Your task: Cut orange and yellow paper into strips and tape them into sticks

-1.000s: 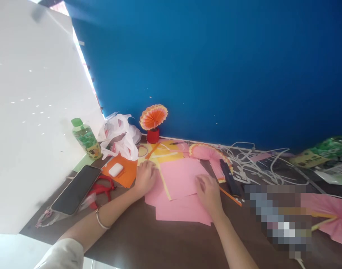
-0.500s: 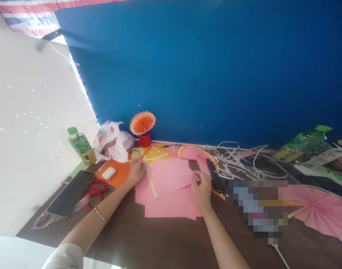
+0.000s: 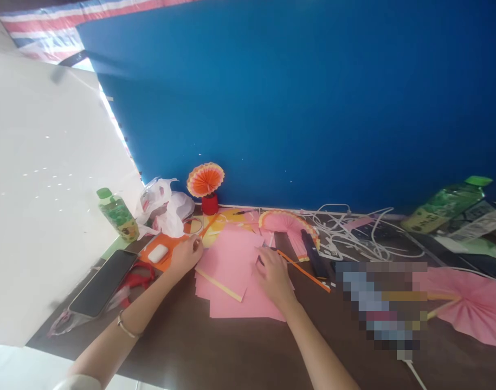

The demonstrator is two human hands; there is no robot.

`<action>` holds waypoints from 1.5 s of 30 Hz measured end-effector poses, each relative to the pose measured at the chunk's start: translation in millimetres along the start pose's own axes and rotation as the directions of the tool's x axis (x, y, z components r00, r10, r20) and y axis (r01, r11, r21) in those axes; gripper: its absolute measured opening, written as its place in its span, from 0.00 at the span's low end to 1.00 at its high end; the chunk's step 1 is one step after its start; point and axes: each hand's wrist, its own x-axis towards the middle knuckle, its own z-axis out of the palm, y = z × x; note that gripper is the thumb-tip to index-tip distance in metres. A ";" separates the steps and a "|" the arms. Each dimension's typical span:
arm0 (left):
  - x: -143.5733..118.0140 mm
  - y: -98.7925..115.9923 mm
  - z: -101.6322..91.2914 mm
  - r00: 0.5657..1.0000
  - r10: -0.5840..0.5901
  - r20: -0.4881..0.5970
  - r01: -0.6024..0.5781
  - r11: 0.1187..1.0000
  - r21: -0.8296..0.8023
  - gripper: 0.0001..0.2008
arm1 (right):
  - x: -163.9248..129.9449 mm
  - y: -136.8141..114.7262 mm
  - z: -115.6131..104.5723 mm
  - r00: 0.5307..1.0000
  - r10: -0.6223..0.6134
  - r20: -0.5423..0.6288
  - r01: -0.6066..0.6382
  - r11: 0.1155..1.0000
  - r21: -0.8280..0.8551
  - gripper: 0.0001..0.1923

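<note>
A sheet of pink paper with a pale yellow strip along its near edge lies turned at an angle on a stack of pink sheets. My left hand is beside the sheet's left edge, fingers curled, thumb near the fingertips; what they hold, if anything, I cannot make out. At the right edge of that sheet, my right hand has thumb and fingers closed on the paper. Behind are yellow paper and a pink folded paper fan with an orange-yellow rim.
To the left are a phone, red scissors, a white earbud case, a plastic bag and a green bottle. To the right lie an orange strip, a black object, white cables and a pink fan.
The top pink sheet has turned, so its yellow strip moved from the left side to the near edge. My right hand has shifted left; my left hand has moved slightly left and down.
</note>
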 end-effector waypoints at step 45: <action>-27.8 71.6 38.0 0.853 0.484 0.196 -0.070 0.478 -0.876 0.12 | -7.4 -11.0 8.5 0.979 -0.009 -0.203 0.058 0.969 0.241 0.12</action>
